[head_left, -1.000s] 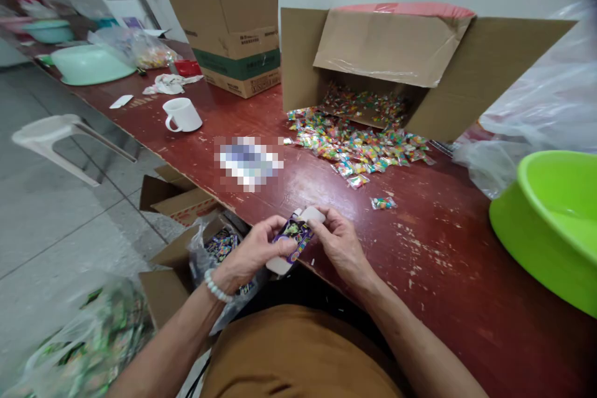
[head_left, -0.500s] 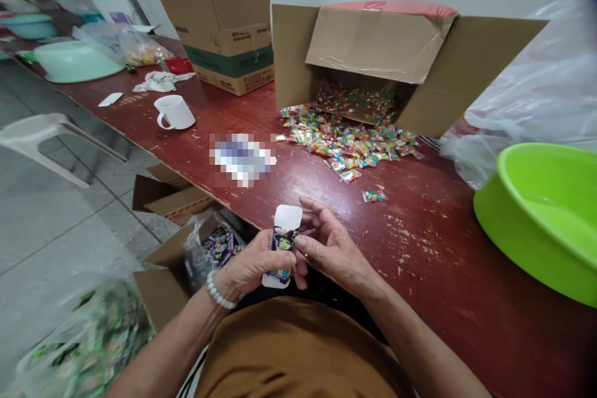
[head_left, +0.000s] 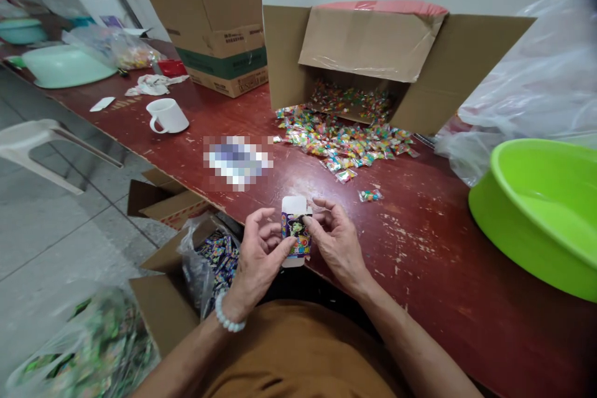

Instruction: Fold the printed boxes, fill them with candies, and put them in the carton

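Note:
A small printed carton [head_left: 297, 224] with a cartoon figure on its front is held upright between my two hands, near the table's front edge. White flaps stick out at its top and bottom. My left hand [head_left: 263, 245] pinches its left side, thumb across the lower front. From the right, my right hand [head_left: 338, 245] grips the other edge with the thumb on the front; some fingers are hidden behind. Beyond them, one clear packet of colourful candies [head_left: 370, 195] lies alone. A heap of such candy packets [head_left: 345, 140] spills from a tipped cardboard box [head_left: 364, 43].
A green basin [head_left: 517, 224] stands at the right. On the left are a white mug [head_left: 168, 115], a closed-sided carton box [head_left: 224, 37] and a blurred-out item [head_left: 239, 161]. Below the table edge, an open box holds a bag of dark small packets [head_left: 219, 261]; a white stool [head_left: 51, 143] stands beyond.
The small carton has gone from a narrow, slanted shape to a wider, upright one. My left hand has turned and risen, and my right thumb now presses on the carton's front.

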Available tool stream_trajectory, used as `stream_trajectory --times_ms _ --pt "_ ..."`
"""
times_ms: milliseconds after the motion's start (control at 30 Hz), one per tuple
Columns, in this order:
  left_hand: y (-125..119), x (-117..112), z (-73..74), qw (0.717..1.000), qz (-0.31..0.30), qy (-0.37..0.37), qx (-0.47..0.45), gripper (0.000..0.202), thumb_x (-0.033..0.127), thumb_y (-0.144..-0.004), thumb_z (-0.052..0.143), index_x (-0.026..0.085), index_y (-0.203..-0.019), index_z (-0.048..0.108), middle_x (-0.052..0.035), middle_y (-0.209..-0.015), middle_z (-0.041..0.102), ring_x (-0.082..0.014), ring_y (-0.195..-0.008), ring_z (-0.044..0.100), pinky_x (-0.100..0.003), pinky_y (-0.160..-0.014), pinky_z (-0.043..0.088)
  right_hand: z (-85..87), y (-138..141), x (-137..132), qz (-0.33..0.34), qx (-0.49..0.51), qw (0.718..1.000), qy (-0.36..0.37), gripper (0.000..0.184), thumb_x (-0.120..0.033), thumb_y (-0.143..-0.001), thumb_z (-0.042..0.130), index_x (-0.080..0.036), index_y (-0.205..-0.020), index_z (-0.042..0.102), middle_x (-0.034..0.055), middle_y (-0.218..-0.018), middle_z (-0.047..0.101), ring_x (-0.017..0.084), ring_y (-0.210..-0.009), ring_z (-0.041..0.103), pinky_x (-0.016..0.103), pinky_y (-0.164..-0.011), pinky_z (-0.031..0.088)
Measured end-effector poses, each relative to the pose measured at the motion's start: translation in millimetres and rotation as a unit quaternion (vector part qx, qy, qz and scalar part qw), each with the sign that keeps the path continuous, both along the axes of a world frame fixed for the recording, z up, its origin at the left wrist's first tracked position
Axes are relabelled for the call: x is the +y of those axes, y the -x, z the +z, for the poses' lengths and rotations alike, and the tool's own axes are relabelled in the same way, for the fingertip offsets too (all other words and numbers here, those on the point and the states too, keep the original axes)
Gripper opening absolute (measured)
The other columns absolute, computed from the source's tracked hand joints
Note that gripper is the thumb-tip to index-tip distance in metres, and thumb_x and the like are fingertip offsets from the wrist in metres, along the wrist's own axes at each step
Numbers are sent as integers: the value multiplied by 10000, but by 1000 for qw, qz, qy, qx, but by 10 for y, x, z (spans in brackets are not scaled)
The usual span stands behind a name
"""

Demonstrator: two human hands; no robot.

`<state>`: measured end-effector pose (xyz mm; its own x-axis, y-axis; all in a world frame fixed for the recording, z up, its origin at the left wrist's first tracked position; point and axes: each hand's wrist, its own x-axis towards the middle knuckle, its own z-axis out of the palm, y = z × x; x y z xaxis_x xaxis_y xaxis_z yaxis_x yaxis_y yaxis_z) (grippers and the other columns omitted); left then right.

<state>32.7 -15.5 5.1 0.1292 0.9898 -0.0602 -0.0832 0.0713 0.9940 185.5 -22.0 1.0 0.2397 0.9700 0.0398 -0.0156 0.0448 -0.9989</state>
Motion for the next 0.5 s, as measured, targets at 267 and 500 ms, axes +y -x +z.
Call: stream_trajectory --times_ms 267,500 --pt "109 38 -6 997 -73 -1 10 385 322 -804 764 228 -1158 644 -33 -1023 717 -167 -882 664 -253 -776 546 -62 22 -18 72 87 994 3 219 -408 -835 727 -196 -886 700 24 -839 706 156 -719 624 284 -682 504" --pt "93 94 6 997 -67 -14 31 198 368 -840 736 195 -929 697 -17 -904 705 -146 -813 634 -235 -744 517 -16 -101 85 123 161 978 60 331 -353 -711 850 -201 -959 693 0 -810 698 156 -729 643 304 -720 513"
